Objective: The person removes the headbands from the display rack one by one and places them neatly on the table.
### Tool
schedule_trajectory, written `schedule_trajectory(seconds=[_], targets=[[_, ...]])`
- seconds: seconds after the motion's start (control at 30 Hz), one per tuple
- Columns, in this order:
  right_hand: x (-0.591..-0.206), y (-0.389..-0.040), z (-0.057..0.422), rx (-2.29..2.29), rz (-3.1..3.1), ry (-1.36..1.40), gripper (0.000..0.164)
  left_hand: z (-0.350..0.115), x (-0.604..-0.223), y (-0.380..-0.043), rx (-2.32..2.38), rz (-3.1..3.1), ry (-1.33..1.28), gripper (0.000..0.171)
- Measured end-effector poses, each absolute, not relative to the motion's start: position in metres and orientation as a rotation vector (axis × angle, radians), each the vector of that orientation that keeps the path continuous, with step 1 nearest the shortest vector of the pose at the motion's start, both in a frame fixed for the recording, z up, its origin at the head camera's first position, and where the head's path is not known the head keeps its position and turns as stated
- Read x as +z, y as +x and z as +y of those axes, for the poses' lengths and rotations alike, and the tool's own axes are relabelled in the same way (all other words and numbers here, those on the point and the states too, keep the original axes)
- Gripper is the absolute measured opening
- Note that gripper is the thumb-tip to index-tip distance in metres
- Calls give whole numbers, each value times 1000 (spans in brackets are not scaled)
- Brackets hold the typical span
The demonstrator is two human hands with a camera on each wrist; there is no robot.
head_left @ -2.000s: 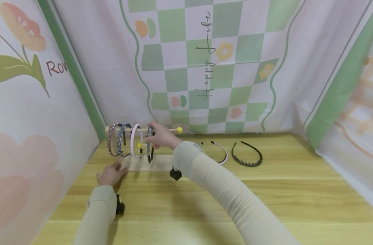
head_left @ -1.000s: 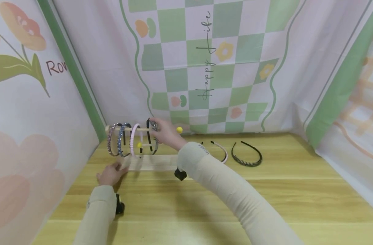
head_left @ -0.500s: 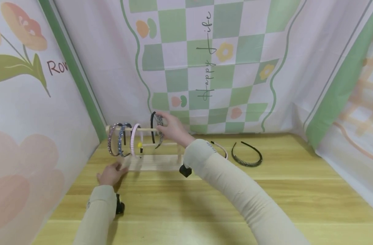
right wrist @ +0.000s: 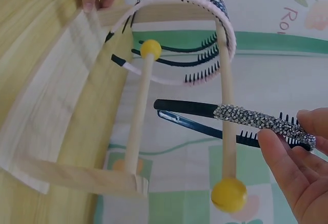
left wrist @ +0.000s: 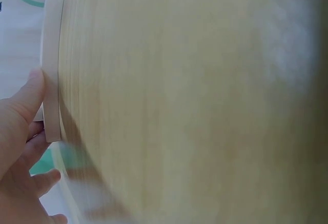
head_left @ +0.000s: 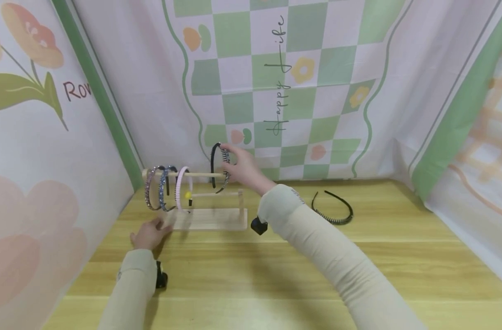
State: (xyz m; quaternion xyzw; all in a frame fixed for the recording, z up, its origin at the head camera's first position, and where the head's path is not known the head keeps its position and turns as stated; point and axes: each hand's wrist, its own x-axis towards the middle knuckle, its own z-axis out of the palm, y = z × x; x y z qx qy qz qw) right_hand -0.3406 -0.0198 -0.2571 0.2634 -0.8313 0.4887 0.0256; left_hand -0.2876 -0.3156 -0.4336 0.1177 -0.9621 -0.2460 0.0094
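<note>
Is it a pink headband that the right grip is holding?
No, the right grip pinches a silver glittery headband, while a pink headband hangs on the wooden rod.

- Worktop (head_left: 201,284): yellowish wood, grain running left to right.
- Wooden rack (head_left: 214,221): pale flat base resting on the far left part.
- Black toothed headband (head_left: 339,222): lies on the far side, to the right, apart from the rack.
</note>
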Motion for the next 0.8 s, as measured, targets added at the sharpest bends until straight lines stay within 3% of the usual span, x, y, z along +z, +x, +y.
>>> schedule_trajectory(seconds=[0.8], targets=[[-246, -339, 16, 1524, -2539, 759, 57, -314, -430, -284, -779, -3005, 347, 72]])
